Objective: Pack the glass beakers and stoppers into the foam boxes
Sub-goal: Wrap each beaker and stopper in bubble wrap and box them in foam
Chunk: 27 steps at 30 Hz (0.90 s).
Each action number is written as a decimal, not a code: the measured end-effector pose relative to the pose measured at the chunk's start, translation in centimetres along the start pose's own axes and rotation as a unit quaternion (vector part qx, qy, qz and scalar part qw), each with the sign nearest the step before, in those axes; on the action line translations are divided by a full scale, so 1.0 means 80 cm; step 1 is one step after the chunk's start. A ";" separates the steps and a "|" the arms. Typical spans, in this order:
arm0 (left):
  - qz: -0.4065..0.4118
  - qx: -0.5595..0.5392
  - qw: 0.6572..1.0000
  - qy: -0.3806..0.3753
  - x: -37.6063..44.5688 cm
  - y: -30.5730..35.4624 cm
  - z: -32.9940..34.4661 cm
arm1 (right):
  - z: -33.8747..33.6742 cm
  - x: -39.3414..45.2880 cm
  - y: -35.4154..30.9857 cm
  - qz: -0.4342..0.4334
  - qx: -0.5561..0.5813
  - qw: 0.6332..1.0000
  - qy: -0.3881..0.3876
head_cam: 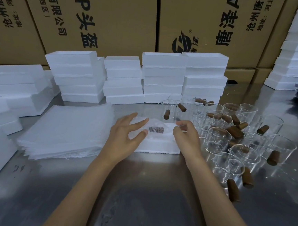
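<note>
Bare brushed-steel tabletop (pixel 136 202) fills my near view, open room between my forearms. Behind, tall brown cardboard cartons (pixel 108 15) carry black print, "P" and "A" among Chinese characters. Stacked white foam boxes (pixel 162 76) line the far edge. A pile of white foam sheets (pixel 65 132) lies left; clear glass beakers (pixel 220 137) and brown tapered stoppers (pixel 233 190) crowd the right. My left hand (pixel 124 136) rests spread on a bubble-wrapped bundle (pixel 154 129) in the open white foam box (pixel 159 146); my right hand (pixel 186 134) pinches the wrap.

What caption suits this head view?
Both hands settle a bubble-wrapped stopper in a foam box beside waiting beakers.
</note>
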<state>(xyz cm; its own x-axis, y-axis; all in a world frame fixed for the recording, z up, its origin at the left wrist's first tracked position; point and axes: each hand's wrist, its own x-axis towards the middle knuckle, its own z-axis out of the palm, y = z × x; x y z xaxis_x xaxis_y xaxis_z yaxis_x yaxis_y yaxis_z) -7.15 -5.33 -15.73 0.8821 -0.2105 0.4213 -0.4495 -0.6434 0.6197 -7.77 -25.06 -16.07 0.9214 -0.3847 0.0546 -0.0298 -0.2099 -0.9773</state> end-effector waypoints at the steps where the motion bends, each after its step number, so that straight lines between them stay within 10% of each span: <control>1: -0.003 0.007 1.000 0.003 0.000 0.002 0.000 | 0.001 0.001 0.000 0.002 0.005 1.000 0.003; 6: -0.047 -0.101 0.991 0.074 0.023 0.015 -0.011 | 0.008 0.010 0.007 -0.001 0.020 0.999 0.029; 19: -0.254 0.272 0.928 -0.017 0.237 -0.096 -0.037 | 0.012 0.034 0.015 -0.002 0.052 0.995 0.081; 27: -0.254 0.126 0.956 0.081 0.249 -0.148 -0.040 | 0.011 0.041 0.015 0.012 0.080 0.994 0.079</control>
<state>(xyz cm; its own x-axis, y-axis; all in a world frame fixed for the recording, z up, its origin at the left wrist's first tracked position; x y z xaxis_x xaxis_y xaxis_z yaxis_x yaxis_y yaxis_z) 15.27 0.43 -12.57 0.9351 0.2795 0.2180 0.0970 -0.7934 0.6010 -4.41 -25.79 -17.22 0.8488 -0.5263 0.0507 0.0234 -0.0585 -0.9980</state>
